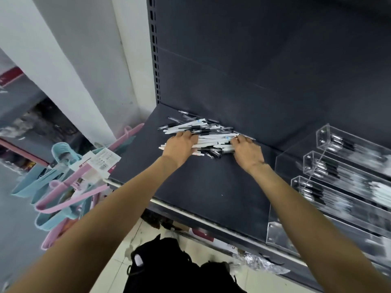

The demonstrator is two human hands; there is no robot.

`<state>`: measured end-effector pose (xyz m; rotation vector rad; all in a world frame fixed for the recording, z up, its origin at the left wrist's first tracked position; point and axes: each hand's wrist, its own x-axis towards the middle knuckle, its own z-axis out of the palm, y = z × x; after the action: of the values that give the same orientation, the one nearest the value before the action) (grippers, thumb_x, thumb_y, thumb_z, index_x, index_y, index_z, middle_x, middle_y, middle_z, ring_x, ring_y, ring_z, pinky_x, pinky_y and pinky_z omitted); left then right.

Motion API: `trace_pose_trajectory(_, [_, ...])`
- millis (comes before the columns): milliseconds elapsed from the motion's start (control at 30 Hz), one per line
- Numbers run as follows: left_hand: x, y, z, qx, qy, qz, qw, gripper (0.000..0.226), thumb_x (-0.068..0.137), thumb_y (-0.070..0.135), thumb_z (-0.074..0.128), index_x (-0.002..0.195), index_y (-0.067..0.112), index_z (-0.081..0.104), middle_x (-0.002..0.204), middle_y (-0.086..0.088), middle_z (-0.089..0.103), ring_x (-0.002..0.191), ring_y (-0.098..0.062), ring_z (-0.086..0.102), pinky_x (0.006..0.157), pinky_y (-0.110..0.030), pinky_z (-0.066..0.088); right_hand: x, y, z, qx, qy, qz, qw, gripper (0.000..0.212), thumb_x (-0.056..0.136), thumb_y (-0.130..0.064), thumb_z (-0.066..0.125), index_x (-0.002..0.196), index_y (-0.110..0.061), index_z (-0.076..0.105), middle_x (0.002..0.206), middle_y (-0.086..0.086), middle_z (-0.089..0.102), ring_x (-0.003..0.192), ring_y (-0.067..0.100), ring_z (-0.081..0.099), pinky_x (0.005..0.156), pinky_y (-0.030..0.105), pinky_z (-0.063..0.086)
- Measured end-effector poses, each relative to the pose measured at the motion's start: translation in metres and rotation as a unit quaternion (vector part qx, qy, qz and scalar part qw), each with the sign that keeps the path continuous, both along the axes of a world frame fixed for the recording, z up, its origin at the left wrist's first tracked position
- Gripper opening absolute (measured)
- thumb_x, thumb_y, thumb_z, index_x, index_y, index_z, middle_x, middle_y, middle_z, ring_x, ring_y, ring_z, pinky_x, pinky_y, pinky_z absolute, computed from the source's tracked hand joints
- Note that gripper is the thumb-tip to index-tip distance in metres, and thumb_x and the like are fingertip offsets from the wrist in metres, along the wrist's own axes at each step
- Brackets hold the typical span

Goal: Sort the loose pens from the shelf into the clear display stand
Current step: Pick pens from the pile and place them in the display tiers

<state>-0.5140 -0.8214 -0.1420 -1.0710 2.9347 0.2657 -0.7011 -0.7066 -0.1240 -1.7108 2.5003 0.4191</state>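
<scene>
**Both hands on the pen pile at the back of the shelf**

Two bare forearms reach up from the bottom of the view toward the pile of loose pens (203, 137), which serves as the landmark. That pile, a jumble of white and black pens lying mostly crosswise, sits on the dark shelf (203, 187), hard against the dark back panel (254, 60).

At the pile's left end the left hand (182, 144) lies on top of the pens, fingers curled down over them; whether it truly grips any cannot be told. At the pile's right end the right hand (246, 152) also touches the pens, fingertips bent into the heap as if gathering it, but a firm grip cannot be confirmed.

Right of the pile, on the same shelf, stands the clear display stand (330, 187), its stepped clear troughs already holding rows of pens, blurred in the view.

Left of the pile, beyond the shelf's edge, hang pink and blue plastic hangers (63, 187) with paper tags. Below the pile, nearer the camera, a black bag (169, 265) sits on the pale floor.
</scene>
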Motion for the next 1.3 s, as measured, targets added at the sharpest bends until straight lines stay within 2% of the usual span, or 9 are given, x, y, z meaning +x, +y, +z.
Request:
trace_pose_trajectory(367, [-0.011, -0.006, 0.013, 0.052, -0.059, -0.033, 0.996, 0.038, 0.095, 0.032, 0.055, 0.13, 0.017, 0.052, 0.127, -0.005, 0.052, 0.118, -0.023, 0.05, 0.091, -0.033, 0.044, 0.002, 0.008, -0.001, 0.027, 0.106, 0.095, 0.989, 0.032, 0.089, -0.001, 0.043, 0.12, -0.007, 0.049, 0.12, 0.008, 0.05, 0.113, 0.024, 0.048, 0.07, 0.032, 0.049])
trace_pose_trajectory(533, [-0.009, -0.002, 0.014, 0.03, -0.05, -0.036, 0.998, 0.035, 0.099, 0.034, 0.046, 0.129, 0.018, 0.053, 0.127, -0.004, 0.051, 0.118, -0.023, 0.05, 0.089, -0.034, 0.046, 0.007, 0.013, 0.006, 0.058, 0.143, 0.117, 0.981, 0.026, 0.055, -0.015, 0.079, 0.078, -0.023, 0.068, 0.081, -0.006, 0.062, 0.07, 0.01, 0.06, 0.036, 0.019, 0.036])
trace_pose_trajectory(667, [-0.005, 0.001, 0.012, -0.062, -0.057, -0.063, 0.994, 0.037, 0.103, 0.034, 0.032, 0.134, 0.017, 0.044, 0.128, -0.003, 0.054, 0.12, -0.023, 0.046, 0.096, -0.033, 0.037, 0.001, 0.017, 0.006, -0.024, 0.136, 0.118, 0.983, 0.036, 0.04, -0.015, 0.088, 0.066, -0.019, 0.063, 0.071, -0.002, 0.057, 0.06, 0.014, 0.057, 0.033, 0.018, 0.026])
trace_pose_trajectory(767, [0.004, 0.005, 0.028, 0.02, 0.039, 0.011, 0.999, 0.034, 0.103, 0.034, 0.032, 0.126, 0.014, 0.046, 0.107, -0.011, 0.065, 0.098, -0.032, 0.06, 0.086, -0.039, 0.043, 0.007, 0.025, 0.025, -0.163, 0.106, 0.074, 0.978, 0.033, 0.054, -0.012, 0.086, 0.075, -0.012, 0.061, 0.075, 0.004, 0.057, 0.065, 0.02, 0.058, 0.036, 0.023, 0.033])
trace_pose_trajectory(833, [0.011, 0.012, 0.042, 0.232, 0.214, 0.094, 0.944, 0.028, 0.102, 0.036, 0.036, 0.116, 0.016, 0.052, 0.087, -0.012, 0.064, 0.074, -0.031, 0.062, 0.072, -0.041, 0.052, 0.014, 0.035, 0.047, -0.304, 0.015, 0.011, 0.952, 0.017, 0.078, -0.013, 0.073, 0.084, -0.004, 0.059, 0.079, 0.011, 0.056, 0.067, 0.027, 0.057, 0.044, 0.029, 0.038])
trace_pose_trajectory(933, [0.017, 0.031, 0.063, 0.509, 0.426, 0.157, 0.732, 0.023, 0.102, 0.035, 0.039, 0.101, 0.022, 0.058, 0.065, 0.004, 0.04, 0.05, -0.01, 0.035, 0.049, -0.02, 0.037, 0.03, 0.044, 0.078, -0.383, -0.251, -0.118, 0.881, 0.021, 0.093, -0.021, 0.056, 0.082, -0.003, 0.053, 0.073, 0.008, 0.054, 0.06, 0.023, 0.048, 0.055, 0.031, 0.036])
trace_pose_trajectory(1033, [0.02, 0.05, 0.072, 0.637, 0.46, 0.146, 0.601, 0.029, 0.103, 0.031, 0.035, 0.111, 0.017, 0.06, 0.064, 0.008, 0.035, 0.051, -0.005, 0.025, 0.046, -0.015, 0.022, 0.051, 0.046, 0.093, -0.376, -0.543, -0.212, 0.721, 0.019, 0.093, -0.018, 0.056, 0.079, -0.006, 0.058, 0.06, 0.003, 0.052, 0.045, 0.013, 0.045, 0.05, 0.024, 0.04])
trace_pose_trajectory(1133, [0.025, 0.069, 0.068, 0.665, 0.449, 0.121, 0.585, 0.03, 0.102, 0.018, 0.036, 0.118, 0.007, 0.06, 0.074, 0.005, 0.05, 0.06, -0.004, 0.038, 0.05, -0.015, 0.031, 0.062, 0.048, 0.091, -0.327, -0.646, -0.23, 0.651, 0.014, 0.092, -0.015, 0.058, 0.082, -0.006, 0.064, 0.065, 0.009, 0.055, 0.05, 0.012, 0.047, 0.047, 0.019, 0.041])
trace_pose_trajectory(1300, [0.034, 0.102, 0.069, 0.642, 0.425, 0.132, 0.625, 0.031, 0.103, 0.018, 0.037, 0.115, 0.013, 0.064, 0.1, -0.003, 0.067, 0.08, -0.008, 0.056, 0.07, -0.018, 0.047, 0.072, 0.053, 0.084, -0.295, -0.621, -0.22, 0.692, 0.017, 0.088, -0.017, 0.064, 0.079, -0.002, 0.064, 0.056, 0.001, 0.058, 0.046, 0.011, 0.051, 0.047, 0.02, 0.045])
